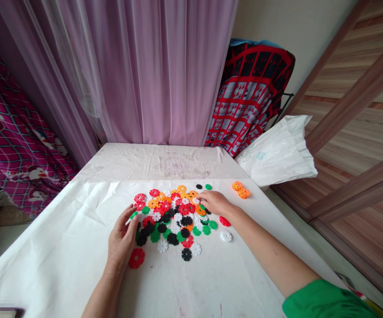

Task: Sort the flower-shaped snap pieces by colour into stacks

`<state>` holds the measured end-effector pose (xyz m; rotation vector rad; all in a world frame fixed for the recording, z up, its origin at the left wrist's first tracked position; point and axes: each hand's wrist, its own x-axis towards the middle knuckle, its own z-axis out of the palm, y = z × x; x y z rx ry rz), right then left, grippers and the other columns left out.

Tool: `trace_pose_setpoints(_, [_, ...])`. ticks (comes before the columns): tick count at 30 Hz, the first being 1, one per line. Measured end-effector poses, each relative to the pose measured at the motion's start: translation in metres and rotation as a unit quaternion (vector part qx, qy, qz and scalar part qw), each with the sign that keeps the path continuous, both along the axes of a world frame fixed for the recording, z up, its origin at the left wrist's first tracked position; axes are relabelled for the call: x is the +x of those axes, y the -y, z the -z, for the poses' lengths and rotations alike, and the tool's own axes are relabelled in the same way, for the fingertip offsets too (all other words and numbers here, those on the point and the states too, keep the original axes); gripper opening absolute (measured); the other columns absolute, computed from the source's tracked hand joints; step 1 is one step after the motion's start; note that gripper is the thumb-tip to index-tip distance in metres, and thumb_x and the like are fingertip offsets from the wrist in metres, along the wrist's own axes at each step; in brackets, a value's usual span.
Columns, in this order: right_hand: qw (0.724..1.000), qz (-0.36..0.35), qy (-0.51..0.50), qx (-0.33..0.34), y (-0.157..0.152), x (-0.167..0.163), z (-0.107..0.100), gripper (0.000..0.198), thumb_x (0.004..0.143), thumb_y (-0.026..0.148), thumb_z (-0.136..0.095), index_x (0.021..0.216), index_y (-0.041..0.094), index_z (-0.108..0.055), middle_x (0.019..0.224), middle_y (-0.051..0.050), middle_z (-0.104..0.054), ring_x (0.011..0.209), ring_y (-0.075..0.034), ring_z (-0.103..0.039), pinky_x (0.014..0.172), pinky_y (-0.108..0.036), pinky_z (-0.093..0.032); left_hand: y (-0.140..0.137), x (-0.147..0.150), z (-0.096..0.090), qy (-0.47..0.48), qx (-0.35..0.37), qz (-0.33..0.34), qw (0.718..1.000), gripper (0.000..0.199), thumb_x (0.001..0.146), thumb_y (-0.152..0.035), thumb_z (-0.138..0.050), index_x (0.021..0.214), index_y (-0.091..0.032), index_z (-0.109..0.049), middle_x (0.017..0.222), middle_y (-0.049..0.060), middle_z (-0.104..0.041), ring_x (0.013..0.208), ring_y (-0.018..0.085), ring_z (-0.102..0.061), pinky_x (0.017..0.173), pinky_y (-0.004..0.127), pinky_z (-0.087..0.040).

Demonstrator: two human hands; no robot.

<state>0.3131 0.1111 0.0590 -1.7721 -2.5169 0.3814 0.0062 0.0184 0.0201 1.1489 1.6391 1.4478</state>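
Snowflake discs, flat plastic pieces with notched edges in red, white, black, green and orange, lie in a loose pile (178,216) on the white-covered table. My left hand (120,238) is at the pile's left edge, with a green snowflake disc (133,215) between thumb and fingers. From the right, my right hand (215,202) reaches over the pile, its fingertips closed on a white snowflake disc (196,200). A green disc (202,206) shows just under that hand. A larger red disc (136,258) lies below my left hand.
Right of the pile lie joined orange discs (240,190), a red disc (225,221) and a white disc (226,236). A white plastic bag (277,152) stands at the table's right edge. Purple curtains (164,75) hang behind, and a wooden wardrobe (353,110) is at right.
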Motion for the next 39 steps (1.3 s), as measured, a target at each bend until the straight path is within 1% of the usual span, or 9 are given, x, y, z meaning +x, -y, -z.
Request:
trace_pose_setpoints(5, [0.999,0.024,0.038,0.011,-0.003,0.008,0.001,0.035,0.085,0.011,-0.055,0.115,0.025,-0.067,0.122,-0.005,-0.067,0.114,-0.02,-0.062,0.094,-0.027,-0.044,-0.001,0.001,0.0,0.008,0.005,-0.003,1.0,0.043,0.081,-0.052,-0.061,0.111,-0.023,-0.068,0.142,0.009,-0.059,0.131,0.027,-0.054,0.106,0.04,-0.049])
trace_pose_setpoints(8, [0.996,0.051,0.063,0.032,0.0,0.01,-0.001,0.031,0.086,0.01,-0.053,0.109,0.024,-0.068,0.115,-0.006,-0.069,0.107,-0.02,-0.064,0.089,-0.026,-0.044,-0.001,0.001,0.001,0.006,0.012,-0.001,1.0,0.041,0.081,-0.051,-0.061,0.11,-0.023,-0.068,0.14,0.009,-0.06,0.131,0.027,-0.054,0.105,0.039,-0.05])
trace_pose_setpoints(11, [0.998,0.026,0.047,0.045,0.007,0.008,-0.002,0.028,0.086,0.009,-0.05,0.098,0.024,-0.071,0.109,-0.003,-0.071,0.105,-0.017,-0.063,0.086,-0.025,-0.043,-0.002,0.001,0.001,0.001,0.014,-0.004,1.0,0.041,0.081,-0.05,-0.06,0.11,-0.023,-0.068,0.139,0.009,-0.061,0.131,0.027,-0.054,0.104,0.039,-0.051])
trace_pose_setpoints(15, [0.999,-0.001,0.022,0.023,0.014,0.004,-0.005,0.018,0.084,0.02,-0.057,0.095,0.025,-0.071,0.103,-0.001,-0.073,0.101,-0.019,-0.064,0.078,-0.025,-0.042,-0.002,0.002,-0.001,-0.004,0.011,-0.007,1.0,0.041,0.081,-0.05,-0.06,0.11,-0.022,-0.068,0.139,0.009,-0.061,0.131,0.027,-0.054,0.104,0.038,-0.051])
trace_pose_setpoints(18, [1.0,0.012,0.018,-0.001,0.016,0.001,-0.006,0.023,0.079,0.02,-0.062,0.101,0.024,-0.068,0.106,-0.002,-0.073,0.099,-0.019,-0.064,0.075,-0.025,-0.041,-0.002,0.002,-0.001,-0.003,0.009,-0.007,1.0,0.041,0.08,-0.05,-0.06,0.11,-0.022,-0.067,0.14,0.009,-0.06,0.132,0.027,-0.053,0.104,0.038,-0.05])
trace_pose_setpoints(25, [0.996,0.054,-0.057,-0.041,0.008,0.001,-0.004,0.037,0.071,0.01,-0.063,0.107,0.022,-0.065,0.102,-0.001,-0.073,0.082,-0.014,-0.066,0.071,-0.022,-0.043,-0.001,0.001,0.0,0.002,0.012,-0.008,1.0,0.042,0.079,-0.05,-0.06,0.109,-0.022,-0.067,0.139,0.01,-0.061,0.131,0.027,-0.054,0.103,0.039,-0.051])
trace_pose_setpoints(31, [0.982,0.143,-0.121,-0.006,-0.012,0.026,0.001,0.034,0.07,0.006,-0.061,0.1,0.021,-0.068,0.082,0.001,-0.073,0.076,-0.014,-0.065,0.069,-0.021,-0.044,0.0,0.001,-0.001,0.0,0.009,-0.009,1.0,0.044,0.078,-0.052,-0.06,0.109,-0.022,-0.067,0.139,0.01,-0.061,0.131,0.028,-0.054,0.102,0.038,-0.052])
trace_pose_setpoints(34, [0.96,0.203,-0.193,0.006,-0.029,0.042,0.004,0.03,0.068,0.008,-0.064,0.095,0.02,-0.068,0.074,0.002,-0.07,0.07,-0.013,-0.063,0.065,-0.021,-0.044,-0.001,0.001,-0.001,0.002,0.004,-0.008,1.0,0.044,0.077,-0.053,-0.061,0.109,-0.022,-0.068,0.14,0.01,-0.06,0.129,0.028,-0.055,0.101,0.039,-0.053])
trace_pose_setpoints(39, [0.886,0.314,-0.341,-0.009,-0.057,0.059,0.01,0.032,0.068,0.011,-0.067,0.099,0.016,-0.065,0.079,0.0,-0.07,0.062,-0.011,-0.061,0.059,-0.02,-0.046,-0.001,0.001,0.001,0.002,0.006,-0.01,1.0,0.046,0.077,-0.054,-0.061,0.109,-0.022,-0.068,0.141,0.01,-0.059,0.13,0.028,-0.055,0.101,0.039,-0.053])
